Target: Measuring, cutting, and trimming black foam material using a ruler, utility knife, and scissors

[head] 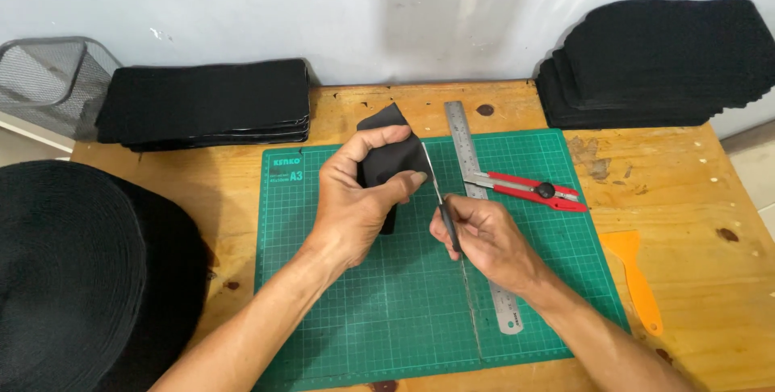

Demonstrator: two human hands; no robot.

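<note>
Wooden tabletop against a pale wall carries a green cutting mat. Left hand fingers clamped on black fabric piece. Right hand fingers closed around thin blade tool.

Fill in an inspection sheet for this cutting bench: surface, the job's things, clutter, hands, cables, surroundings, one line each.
Surface: wooden table with a green cutting mat on it.
Job's things: black fabric piece held above the mat; thin blade tool meets its edge.
Clutter: steel ruler on the mat, red utility knife lying across it, orange scraper on the bare wood.
Hands: left hand grips the fabric piece; right hand pinches the blade tool.
Cables: nothing seen.
Surroundings: black fabric stacks at back left and back right, mesh basket, large black roll, pale wall.
</note>
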